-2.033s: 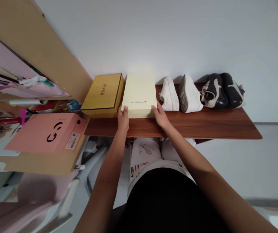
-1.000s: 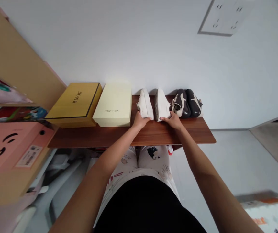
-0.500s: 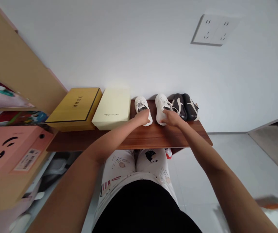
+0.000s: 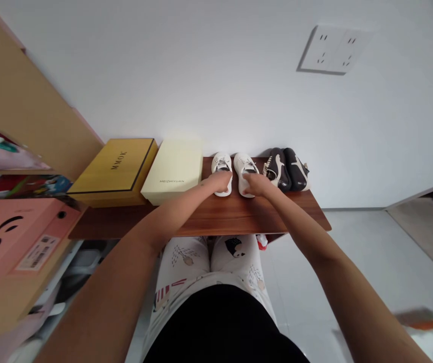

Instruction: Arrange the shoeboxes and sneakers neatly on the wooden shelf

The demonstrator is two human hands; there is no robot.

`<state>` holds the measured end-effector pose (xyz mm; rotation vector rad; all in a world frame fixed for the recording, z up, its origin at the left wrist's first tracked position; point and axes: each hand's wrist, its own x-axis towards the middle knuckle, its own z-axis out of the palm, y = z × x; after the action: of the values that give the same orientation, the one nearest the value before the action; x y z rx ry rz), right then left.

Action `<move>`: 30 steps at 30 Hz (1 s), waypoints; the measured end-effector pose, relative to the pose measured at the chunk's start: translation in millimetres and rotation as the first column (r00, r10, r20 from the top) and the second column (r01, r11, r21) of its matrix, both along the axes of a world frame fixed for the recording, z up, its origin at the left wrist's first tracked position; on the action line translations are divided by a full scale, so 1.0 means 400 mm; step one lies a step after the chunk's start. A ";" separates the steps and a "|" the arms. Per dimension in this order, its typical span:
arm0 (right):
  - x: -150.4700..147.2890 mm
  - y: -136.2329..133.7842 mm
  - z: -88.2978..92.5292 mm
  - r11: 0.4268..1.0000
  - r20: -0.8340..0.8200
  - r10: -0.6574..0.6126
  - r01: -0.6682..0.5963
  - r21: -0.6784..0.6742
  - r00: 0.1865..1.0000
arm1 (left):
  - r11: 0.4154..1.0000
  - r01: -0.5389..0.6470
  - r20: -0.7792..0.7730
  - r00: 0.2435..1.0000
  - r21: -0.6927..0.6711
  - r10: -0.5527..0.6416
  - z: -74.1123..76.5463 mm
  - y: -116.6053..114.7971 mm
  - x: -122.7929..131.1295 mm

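Note:
Two white sneakers stand upright side by side on a dark wooden shelf (image 4: 216, 217). My left hand (image 4: 219, 180) grips the heel end of the left white sneaker (image 4: 222, 164). My right hand (image 4: 257, 184) grips the heel end of the right white sneaker (image 4: 243, 164). The two shoes almost touch. A cream shoe box (image 4: 173, 171) lies just left of them, and a pair of dark sneakers (image 4: 286, 168) just right of them.
A yellow shoe box (image 4: 114, 171) sits at the shelf's left end against a tan panel (image 4: 23, 111). A pink box (image 4: 12, 237) lies on a lower ledge at left. A wall socket (image 4: 333, 50) is on the white wall. Grey floor lies to the right.
My hands left the cream box and went to the white sneakers. The sneakers, lying on their sides earlier, now stand upright and have been brought close together.

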<state>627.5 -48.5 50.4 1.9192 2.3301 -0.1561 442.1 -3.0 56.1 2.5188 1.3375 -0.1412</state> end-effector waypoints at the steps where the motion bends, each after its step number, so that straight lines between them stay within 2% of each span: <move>1: -0.004 0.000 0.001 1.000 0.006 0.004 -0.004 -0.001 1.000 | 1.000 -0.003 -0.009 1.000 0.000 0.003 -0.001 0.002 -0.001; 6: -0.016 0.006 -0.006 1.000 0.020 0.023 -0.023 0.016 1.000 | 1.000 0.001 -0.049 0.999 -0.012 -0.002 -0.012 0.003 -0.003; 12: -0.034 0.020 -0.011 1.000 0.021 0.018 -0.018 0.012 1.000 | 1.000 -0.008 -0.027 1.000 0.002 0.008 -0.013 -0.003 -0.006; 15: -0.031 -0.007 -0.013 0.995 -0.001 0.020 -0.020 0.099 1.000 | 0.999 -0.023 -0.003 1.000 0.049 0.024 -0.012 -0.025 -0.009; 17: -0.005 -0.041 -0.020 0.979 -0.075 0.039 -0.023 0.204 0.996 | 0.988 -0.071 0.093 0.994 0.135 0.059 -0.014 -0.049 -0.006; 20: 0.087 -0.099 -0.041 0.930 -0.246 0.047 0.048 0.365 0.968 | 0.974 -0.085 0.348 0.938 0.208 0.008 -0.024 -0.088 0.020; 22: 0.180 -0.127 -0.058 0.869 -0.352 -0.049 0.214 0.446 0.935 | 0.986 -0.016 0.498 0.864 0.168 -0.071 -0.034 -0.113 0.060; 24: 0.284 -0.142 -0.076 0.772 -0.448 -0.205 0.425 0.473 0.870 | 0.995 0.058 0.600 0.794 0.086 -0.098 -0.048 -0.135 0.121; 26: 0.384 -0.145 -0.092 0.683 -0.533 -0.369 0.611 0.401 0.762 | 0.996 0.092 0.659 0.749 0.003 -0.071 -0.066 -0.154 0.196; 27: 0.427 -0.145 -0.100 0.656 -0.568 -0.433 0.677 0.333 0.700 | 0.996 0.084 0.673 0.739 -0.035 -0.039 -0.076 -0.161 0.236; 28: 0.464 -0.143 -0.106 0.643 -0.596 -0.479 0.720 0.262 0.644 | 0.996 0.058 0.677 0.736 -0.071 0.005 -0.087 -0.166 0.276; 30: 0.514 -0.141 -0.115 0.670 -0.638 -0.496 0.727 0.150 0.589 | 0.989 -0.026 0.664 0.738 -0.149 0.119 -0.108 -0.170 0.347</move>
<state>833.2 -105.1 4.2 3.2607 1.8807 -0.3614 581.0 -71.2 13.1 2.0697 1.0598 0.6304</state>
